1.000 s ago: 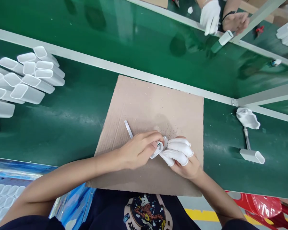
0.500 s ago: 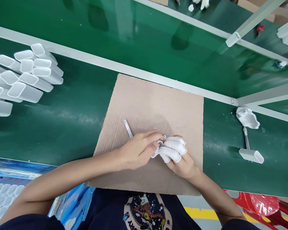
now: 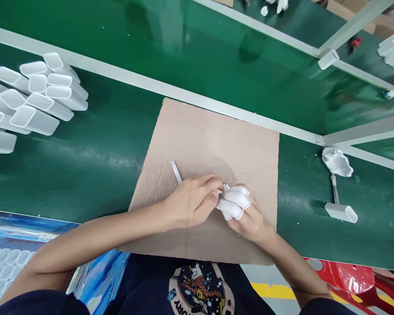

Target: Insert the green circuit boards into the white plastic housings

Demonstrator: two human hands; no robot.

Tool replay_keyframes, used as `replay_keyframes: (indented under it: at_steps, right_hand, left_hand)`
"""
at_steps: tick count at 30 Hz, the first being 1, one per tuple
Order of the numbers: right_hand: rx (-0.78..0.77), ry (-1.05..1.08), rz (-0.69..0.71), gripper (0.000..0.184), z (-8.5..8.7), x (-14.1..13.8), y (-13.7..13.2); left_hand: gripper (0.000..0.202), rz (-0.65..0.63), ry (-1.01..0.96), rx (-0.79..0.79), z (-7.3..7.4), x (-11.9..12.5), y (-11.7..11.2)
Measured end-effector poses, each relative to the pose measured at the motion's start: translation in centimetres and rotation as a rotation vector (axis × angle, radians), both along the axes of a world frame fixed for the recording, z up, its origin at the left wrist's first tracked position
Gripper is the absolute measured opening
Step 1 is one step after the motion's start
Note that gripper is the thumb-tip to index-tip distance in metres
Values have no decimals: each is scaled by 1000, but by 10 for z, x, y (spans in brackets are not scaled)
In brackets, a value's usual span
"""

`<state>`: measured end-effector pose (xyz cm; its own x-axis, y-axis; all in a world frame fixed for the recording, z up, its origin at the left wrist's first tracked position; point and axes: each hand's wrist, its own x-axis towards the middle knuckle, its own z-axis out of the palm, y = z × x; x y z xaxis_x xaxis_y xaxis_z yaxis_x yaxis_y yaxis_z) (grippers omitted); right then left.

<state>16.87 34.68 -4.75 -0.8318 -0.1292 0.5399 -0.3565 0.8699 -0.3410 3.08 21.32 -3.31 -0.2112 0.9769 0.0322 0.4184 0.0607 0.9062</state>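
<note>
My left hand (image 3: 192, 203) and my right hand (image 3: 246, 214) meet over a brown cardboard sheet (image 3: 210, 144) on the green table. Both are closed on a small white plastic part (image 3: 220, 195), which is mostly hidden between the fingers. White finger cots cover the fingertips of my right hand. A thin flat metal strip (image 3: 176, 171) sticks out from under my left hand, lying on the cardboard. Dark specks are scattered on the cardboard just beyond the hands.
Several white rectangular plastic tubes (image 3: 33, 105) are stacked at the left. One single tube (image 3: 340, 212), a thin tool (image 3: 334, 189) and a crumpled white cloth (image 3: 337, 161) lie at the right. A metal rail (image 3: 151, 89) crosses the table. Another person's gloved hand (image 3: 279, 4) shows at the top.
My right hand's fingers have curled tighter round the small part and drawn closer to my left hand. The other person's hands have pulled back from the top, leaving a white tube on the far rail.
</note>
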Motion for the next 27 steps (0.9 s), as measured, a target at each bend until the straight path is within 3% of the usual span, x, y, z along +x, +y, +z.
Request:
replay_keyframes:
  at_steps: [7,13,19,27]
  right_hand:
    - [13,43,-89,18,-4,0,0]
    - [1,21,4,22,-4,1,0]
    - [82,51,-19,27,-6,0,-6]
    - [-44,104,-71,20,-4,1,-4]
  left_hand:
    - [29,-9,-7,10,-3,-1,1]
    - [31,-10,-17,-22,-1,1,1]
    - [31,41,-25,-52,-3,2,2]
    - [27,-4,-162,50,-2,0,-1]
